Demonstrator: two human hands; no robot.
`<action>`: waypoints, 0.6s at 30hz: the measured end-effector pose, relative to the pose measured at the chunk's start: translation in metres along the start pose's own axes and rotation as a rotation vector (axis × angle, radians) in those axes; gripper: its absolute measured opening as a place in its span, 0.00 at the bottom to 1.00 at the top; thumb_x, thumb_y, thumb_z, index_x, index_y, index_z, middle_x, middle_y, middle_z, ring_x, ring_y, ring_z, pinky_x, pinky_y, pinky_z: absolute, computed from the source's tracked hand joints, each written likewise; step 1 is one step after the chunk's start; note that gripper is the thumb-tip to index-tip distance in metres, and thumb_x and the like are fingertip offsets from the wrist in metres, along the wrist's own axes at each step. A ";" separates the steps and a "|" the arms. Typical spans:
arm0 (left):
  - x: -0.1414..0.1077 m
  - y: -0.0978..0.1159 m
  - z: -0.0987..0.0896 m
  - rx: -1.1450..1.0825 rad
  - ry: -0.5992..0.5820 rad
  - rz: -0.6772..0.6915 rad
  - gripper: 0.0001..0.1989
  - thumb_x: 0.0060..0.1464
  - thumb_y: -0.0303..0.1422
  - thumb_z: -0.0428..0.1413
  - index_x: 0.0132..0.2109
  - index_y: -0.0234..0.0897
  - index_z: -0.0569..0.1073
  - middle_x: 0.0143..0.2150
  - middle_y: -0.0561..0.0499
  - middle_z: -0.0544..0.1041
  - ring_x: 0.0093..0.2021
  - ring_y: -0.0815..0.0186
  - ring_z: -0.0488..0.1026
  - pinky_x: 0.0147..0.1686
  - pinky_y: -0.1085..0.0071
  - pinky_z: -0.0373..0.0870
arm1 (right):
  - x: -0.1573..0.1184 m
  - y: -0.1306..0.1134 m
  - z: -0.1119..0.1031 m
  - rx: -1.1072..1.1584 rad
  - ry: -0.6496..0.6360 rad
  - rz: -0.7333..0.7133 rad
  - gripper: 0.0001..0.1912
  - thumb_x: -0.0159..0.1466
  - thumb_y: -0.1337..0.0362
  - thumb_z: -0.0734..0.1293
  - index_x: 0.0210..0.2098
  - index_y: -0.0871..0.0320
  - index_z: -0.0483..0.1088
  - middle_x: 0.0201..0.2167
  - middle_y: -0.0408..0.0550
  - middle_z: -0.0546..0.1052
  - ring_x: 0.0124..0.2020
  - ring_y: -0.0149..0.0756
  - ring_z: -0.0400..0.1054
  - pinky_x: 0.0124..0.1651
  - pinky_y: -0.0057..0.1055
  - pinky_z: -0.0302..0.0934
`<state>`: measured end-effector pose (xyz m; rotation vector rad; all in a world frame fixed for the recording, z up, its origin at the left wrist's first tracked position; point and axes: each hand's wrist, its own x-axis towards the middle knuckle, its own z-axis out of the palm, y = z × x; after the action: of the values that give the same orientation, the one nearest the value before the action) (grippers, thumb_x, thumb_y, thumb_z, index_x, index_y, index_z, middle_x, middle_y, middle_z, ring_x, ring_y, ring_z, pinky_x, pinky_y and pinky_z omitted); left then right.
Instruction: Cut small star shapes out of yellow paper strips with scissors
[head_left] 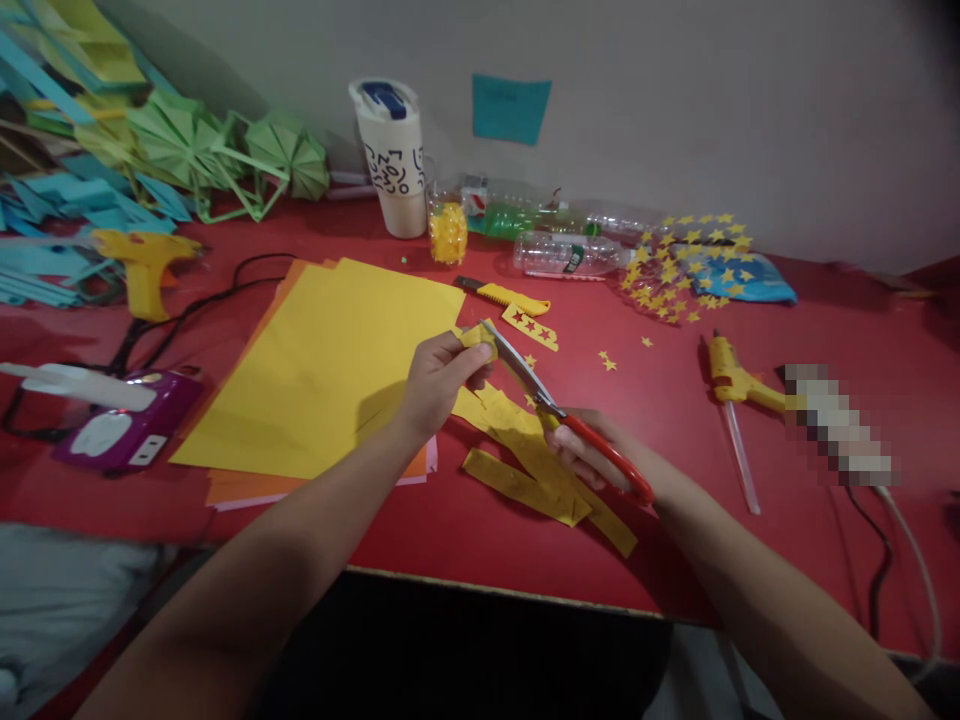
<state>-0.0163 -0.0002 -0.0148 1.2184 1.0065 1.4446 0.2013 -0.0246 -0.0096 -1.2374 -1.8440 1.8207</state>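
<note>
Over the middle of the red table, my left hand pinches a small piece of yellow paper. The red-handled scissors are in my right hand, their blades pointing up and left against the paper's edge. Below my hands lie several yellow paper strips, partly overlapping. A narrow yellow strip with star-shaped holes lies just beyond the scissors, beside a yellow box cutter. Small yellow stars are scattered to its right. To the left, yellow sheets rest on orange and pink ones.
Two yellow glue guns stand at the left and right. A purple power socket with cords sits at left. Along the wall are a white tumbler, plastic bottles, a star-covered bottle piece and folded paper crafts.
</note>
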 end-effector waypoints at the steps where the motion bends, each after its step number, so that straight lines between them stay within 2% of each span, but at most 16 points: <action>1: 0.000 0.000 0.000 -0.010 0.003 -0.002 0.11 0.47 0.35 0.58 0.22 0.37 0.69 0.16 0.56 0.66 0.17 0.74 0.63 0.19 0.74 0.64 | 0.000 0.000 0.001 0.017 0.000 0.010 0.30 0.59 0.33 0.64 0.27 0.53 0.57 0.14 0.32 0.56 0.13 0.23 0.48 0.16 0.26 0.44; 6: 0.000 0.001 0.002 -0.038 0.016 -0.020 0.10 0.45 0.35 0.58 0.20 0.37 0.70 0.16 0.56 0.68 0.17 0.75 0.63 0.18 0.75 0.64 | 0.000 -0.005 0.007 0.084 0.012 0.033 0.30 0.58 0.33 0.65 0.26 0.53 0.57 0.14 0.31 0.55 0.12 0.23 0.47 0.15 0.25 0.43; 18: 0.001 0.000 0.000 -0.067 -0.011 -0.033 0.10 0.46 0.35 0.59 0.22 0.37 0.71 0.17 0.56 0.68 0.17 0.75 0.64 0.19 0.75 0.64 | 0.000 -0.001 0.003 -0.013 0.075 0.001 0.28 0.60 0.37 0.66 0.25 0.54 0.59 0.15 0.33 0.56 0.15 0.24 0.49 0.18 0.26 0.44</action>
<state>-0.0160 0.0005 -0.0148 1.1548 0.9596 1.4334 0.1991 -0.0261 -0.0091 -1.2939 -1.8177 1.7407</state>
